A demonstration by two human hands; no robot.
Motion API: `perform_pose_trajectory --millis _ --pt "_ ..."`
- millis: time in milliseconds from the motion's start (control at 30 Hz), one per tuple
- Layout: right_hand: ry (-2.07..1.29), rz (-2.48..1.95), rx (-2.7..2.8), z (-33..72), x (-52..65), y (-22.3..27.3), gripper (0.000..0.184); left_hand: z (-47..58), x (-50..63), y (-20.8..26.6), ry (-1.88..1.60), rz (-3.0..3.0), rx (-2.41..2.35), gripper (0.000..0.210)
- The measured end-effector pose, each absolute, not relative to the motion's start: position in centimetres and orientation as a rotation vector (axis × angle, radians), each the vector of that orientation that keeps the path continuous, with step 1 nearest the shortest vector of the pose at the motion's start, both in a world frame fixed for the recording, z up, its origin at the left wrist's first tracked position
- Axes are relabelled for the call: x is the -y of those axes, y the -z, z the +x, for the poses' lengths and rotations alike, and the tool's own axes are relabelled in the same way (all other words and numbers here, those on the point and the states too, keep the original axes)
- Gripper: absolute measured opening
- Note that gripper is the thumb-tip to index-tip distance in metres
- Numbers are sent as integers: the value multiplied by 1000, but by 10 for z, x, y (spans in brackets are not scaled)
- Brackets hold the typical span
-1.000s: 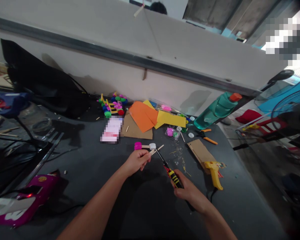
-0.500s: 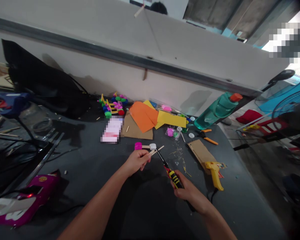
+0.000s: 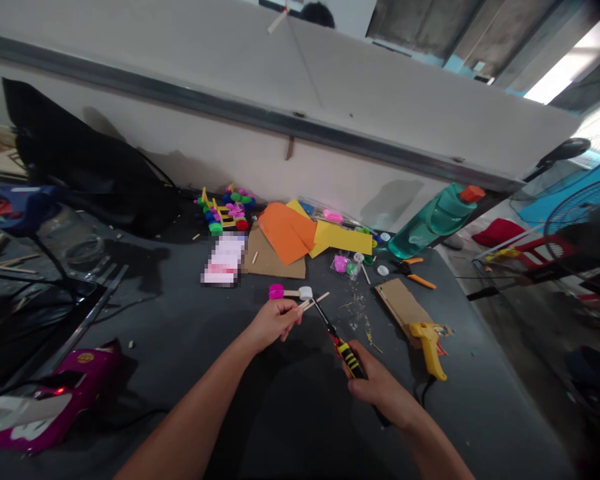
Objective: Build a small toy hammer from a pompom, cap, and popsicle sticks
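Note:
My left hand [image 3: 279,319] is closed, pinching thin pale wooden sticks [image 3: 322,297] whose ends stick out to the right. In my right hand [image 3: 373,377] is a utility knife [image 3: 351,359] with a black-and-yellow handle and a long, narrow dark blade. The blade's tip meets the sticks just right of my left fingers; how deep it cuts I cannot tell. Just beyond my left hand lies a wooden stick [image 3: 291,294] with a magenta bottle cap [image 3: 276,292] on one end and a white cap [image 3: 305,293] on the other.
Orange paper [image 3: 287,233] and yellow paper [image 3: 345,239] lie on cardboard [image 3: 280,268] at the back. A yellow glue gun [image 3: 433,350], orange-handled pliers [image 3: 420,279] and a teal bottle [image 3: 430,223] stand right. A purple power strip [image 3: 75,393] lies left, colourful toy-like models [image 3: 225,213] behind.
Almost nothing has changed. Both hands keep nearly the same place, with the blade still at the sticks.

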State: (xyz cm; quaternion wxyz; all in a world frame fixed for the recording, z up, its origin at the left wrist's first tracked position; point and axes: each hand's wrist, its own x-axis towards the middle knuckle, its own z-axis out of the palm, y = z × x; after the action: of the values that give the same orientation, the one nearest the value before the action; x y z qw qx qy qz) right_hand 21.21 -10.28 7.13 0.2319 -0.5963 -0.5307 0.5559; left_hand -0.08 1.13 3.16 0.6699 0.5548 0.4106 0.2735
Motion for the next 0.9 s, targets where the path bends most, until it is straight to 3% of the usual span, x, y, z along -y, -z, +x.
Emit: perform_pose_trajectory --millis 233,367,467,600,900 --pt "-1417 -1650 1443 214 105 -65 26 0 -8 -33 -672 1205 -983 32" --pt "-1424 -1592 1204 230 110 -51 46 -15 -9 -56 -750 1481 -1452 35" --pt "-1461 -1607 1098 238 113 -45 53 -26 -24 -77 -563 1989 -1786 36" --pt "-1487 -1541 1122 233 116 -45 45 -30 -64 -79 -180 2155 -2082 33" --pt "-1427 -1544 1129 244 130 -42 50 -30 -108 -51 -120 2119 -2110 35"
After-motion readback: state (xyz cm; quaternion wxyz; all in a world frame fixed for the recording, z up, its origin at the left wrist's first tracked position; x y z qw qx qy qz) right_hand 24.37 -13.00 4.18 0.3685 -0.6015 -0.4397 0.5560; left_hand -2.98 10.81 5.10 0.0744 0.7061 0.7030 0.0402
